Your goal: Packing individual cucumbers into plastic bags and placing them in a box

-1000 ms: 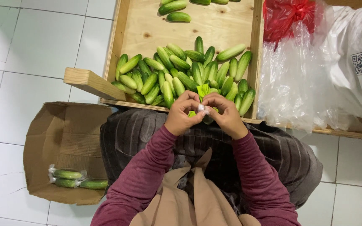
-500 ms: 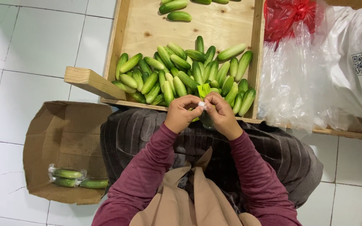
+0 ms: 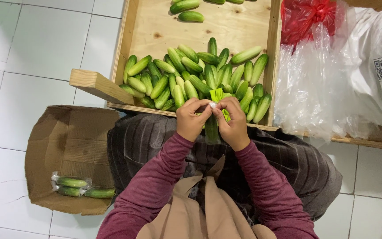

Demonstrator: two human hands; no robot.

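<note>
2 hands (image 3: 213,119), bagged cucumber (image 3: 211,129) pinched between

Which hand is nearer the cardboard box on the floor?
Left. The left hand is on the side of the cardboard box, above and beside it; the right hand lies beyond the left, farther away.

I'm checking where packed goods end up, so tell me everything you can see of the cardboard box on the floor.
The cardboard box is plain brown and creased, lying open on the white tiled floor to the person's left, flaps spread. Inside, near its lower edge, lie a few cucumbers in clear wrap. Its right side runs under the person's dark striped clothing. Neither hand touches it.
</note>
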